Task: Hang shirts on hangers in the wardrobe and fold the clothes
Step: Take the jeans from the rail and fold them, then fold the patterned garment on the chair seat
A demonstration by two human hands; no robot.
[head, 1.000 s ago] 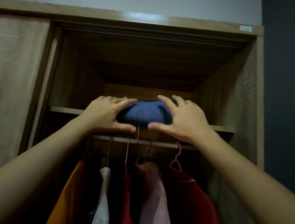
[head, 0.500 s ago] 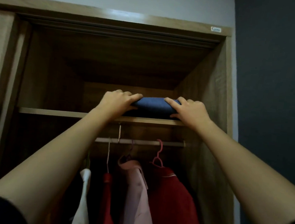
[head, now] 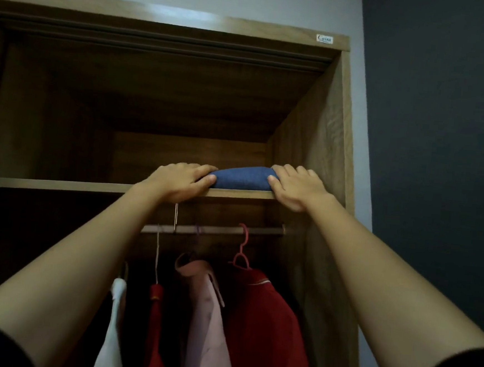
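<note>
At the front edge of the shelf (head: pixel 61 185), toward its right end, a folded blue garment (head: pixel 242 178) lay flat on the board, its rounded fold facing outward and flush with the edge. The left hand (head: pixel 177 179) gripped the garment's left end, fingers curled over the top and thumb tucked against the front, with the heel of the hand hanging over the shelf edge. The right hand (head: pixel 298 187) gripped the right end the same way, fingers on top and thumb pressed to the front fold, just beside the wardrobe side panel (head: pixel 326 132), so little room was left to the right of the garment. Left of the garment the shelf ran bare and dark, and above it the compartment stood tall and open up to the wardrobe's top.

Below the shelf a rail (head: pixel 219 230) crossed the hanging space. From it hung a pink hanger (head: pixel 242 250) carrying a red shirt (head: pixel 264 330) nearest the side panel, then a pink shirt (head: pixel 209 319), a narrow red garment (head: pixel 155 335) and a white garment (head: pixel 113 332), all close together. Beyond the side panel stood a dark wall (head: pixel 441 141).
</note>
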